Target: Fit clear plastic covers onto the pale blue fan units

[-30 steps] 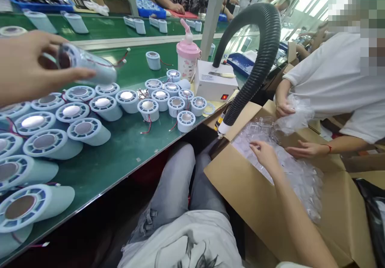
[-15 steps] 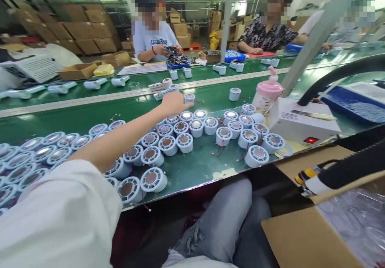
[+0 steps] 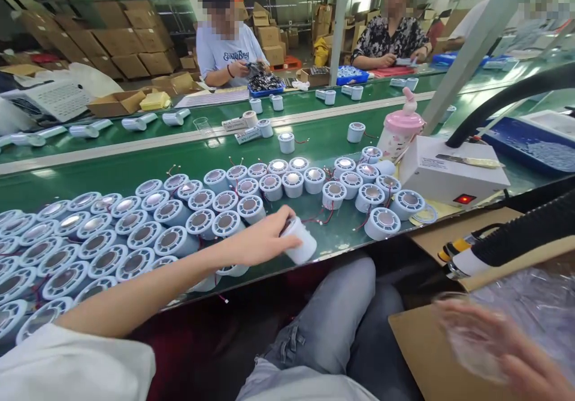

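My left hand [image 3: 269, 239] is closed round a light blue cylindrical motor housing [image 3: 302, 244], tilted at the near edge of the green work surface [image 3: 269, 263]. At the lower right, my right hand [image 3: 521, 344], smeared by motion, has its fingers round a clear plastic cup-like piece [image 3: 476, 350] above the open carton [image 3: 426, 353]. Many similar blue housings [image 3: 227, 224], with round metallic centres and thin red and black wires, stand to the left of my left hand. Another group of housings [image 3: 383, 222] stands to its right.
A white box with a lit red switch [image 3: 453, 173] and a pink-lidded bottle [image 3: 401, 128] stand at the right. A black hose [image 3: 516, 251] crosses above the carton of clear plastic pieces [image 3: 534, 305]. A metal post [image 3: 476, 47] rises behind. Two people [image 3: 229, 53] work opposite.
My left hand has come back from the far side of the surface to the near edge and now holds a housing. My right hand has come into view with the clear piece.
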Demonstrator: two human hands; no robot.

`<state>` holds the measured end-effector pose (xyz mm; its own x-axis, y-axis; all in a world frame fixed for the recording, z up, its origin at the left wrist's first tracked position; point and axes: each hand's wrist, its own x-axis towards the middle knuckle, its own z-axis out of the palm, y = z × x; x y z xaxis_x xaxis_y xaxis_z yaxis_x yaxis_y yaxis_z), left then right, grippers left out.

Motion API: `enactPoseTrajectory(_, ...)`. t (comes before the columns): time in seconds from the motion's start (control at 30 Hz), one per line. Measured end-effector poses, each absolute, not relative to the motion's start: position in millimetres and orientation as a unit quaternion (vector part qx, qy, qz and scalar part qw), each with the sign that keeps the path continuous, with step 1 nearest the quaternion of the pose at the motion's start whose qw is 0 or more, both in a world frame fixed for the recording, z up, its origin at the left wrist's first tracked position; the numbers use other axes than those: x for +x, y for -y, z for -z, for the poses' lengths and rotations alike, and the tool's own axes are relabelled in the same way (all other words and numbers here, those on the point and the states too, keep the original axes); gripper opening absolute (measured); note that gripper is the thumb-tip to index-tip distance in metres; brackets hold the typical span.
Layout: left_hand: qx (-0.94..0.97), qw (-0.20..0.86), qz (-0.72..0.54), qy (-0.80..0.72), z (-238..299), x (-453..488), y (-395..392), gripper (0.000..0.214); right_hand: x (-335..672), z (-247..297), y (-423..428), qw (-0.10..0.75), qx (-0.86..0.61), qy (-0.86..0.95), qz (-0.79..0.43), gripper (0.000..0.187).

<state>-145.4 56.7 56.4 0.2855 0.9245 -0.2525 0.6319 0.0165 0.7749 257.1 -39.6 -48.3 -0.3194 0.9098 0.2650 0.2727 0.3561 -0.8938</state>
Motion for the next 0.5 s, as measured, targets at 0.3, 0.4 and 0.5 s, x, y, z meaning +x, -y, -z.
enactPoseTrajectory(0.3,0.517,0.759,-0.081,-0.387,-15.6,-88.4,-18.9,0.049,129.2,1.3,38.0,0.255,-0.418,0.872,-0.031,0.047)
enactPoseTrajectory(0.4,0.649,0.663,-0.06,-0.369,-20.8,-80.7,-21.3,0.036,131.4,2.4,30.5,0.228,-0.474,0.849,-0.057,0.032)
enactPoseTrajectory(0.5,0.765,0.512,-0.113,-0.375,-25.0,-77.2,-21.2,0.024,138.4,2.1,31.0,0.219,-0.509,0.814,-0.174,0.015)
